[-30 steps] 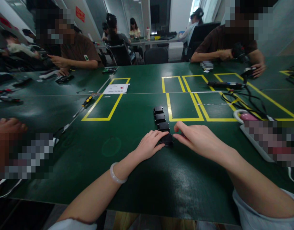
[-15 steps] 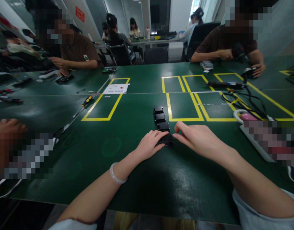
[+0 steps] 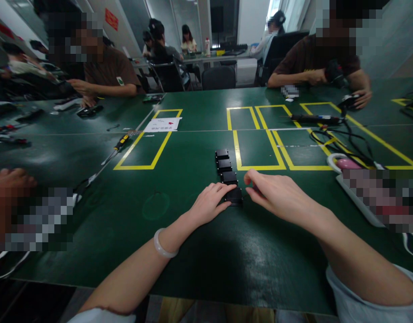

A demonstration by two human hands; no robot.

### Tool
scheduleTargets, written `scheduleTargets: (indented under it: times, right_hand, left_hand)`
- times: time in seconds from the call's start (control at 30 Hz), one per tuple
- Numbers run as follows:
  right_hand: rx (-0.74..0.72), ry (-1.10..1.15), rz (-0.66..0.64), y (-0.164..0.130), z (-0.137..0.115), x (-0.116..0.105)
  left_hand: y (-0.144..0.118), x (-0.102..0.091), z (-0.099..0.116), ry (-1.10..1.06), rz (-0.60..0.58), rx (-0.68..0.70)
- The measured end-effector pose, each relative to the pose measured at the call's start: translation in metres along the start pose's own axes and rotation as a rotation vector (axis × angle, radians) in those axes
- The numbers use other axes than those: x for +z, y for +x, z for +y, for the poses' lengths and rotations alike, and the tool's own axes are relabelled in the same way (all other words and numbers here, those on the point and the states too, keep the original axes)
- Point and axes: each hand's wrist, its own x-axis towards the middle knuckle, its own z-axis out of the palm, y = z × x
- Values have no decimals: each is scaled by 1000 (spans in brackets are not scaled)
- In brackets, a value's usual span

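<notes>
Several small black square blocks lie in a straight row on the green table (image 3: 193,251), running away from me. My left hand (image 3: 210,204) rests on the table with its fingertips against the left side of the nearest black block (image 3: 234,195). My right hand (image 3: 277,195) lies just right of that block, fingers curled close to its right edge; I cannot tell whether they touch it. The farthest block (image 3: 222,154) sits beside a yellow taped outline (image 3: 257,148). A pale bracelet (image 3: 162,244) circles my left wrist.
A screwdriver (image 3: 120,143) and a white paper (image 3: 162,124) lie left of centre. Black cables (image 3: 341,139) and a white tray (image 3: 358,197) are at the right. Other people sit across the table; another person's hand (image 3: 11,184) rests at the far left.
My right hand has drawn slightly back from the nearest block. My left hand and the row of blocks stay as they were.
</notes>
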Motion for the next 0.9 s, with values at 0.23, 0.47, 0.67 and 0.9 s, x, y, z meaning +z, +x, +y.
scheduleTargets:
  times: [0.23, 0.47, 0.67, 0.9]
  right_hand:
    - [33, -40, -42, 3, 1, 1]
    - [3, 5, -6, 0, 3, 2]
    - [49, -31, -10, 4, 2, 3]
    - [17, -16, -3, 2, 4, 3]
  left_hand:
    - [0, 0, 0, 16, -15, -4]
    - [0, 0, -1, 11, -9, 10]
    - [0, 1, -1, 1, 3, 8]
    - [0, 0, -1, -2, -1, 9]
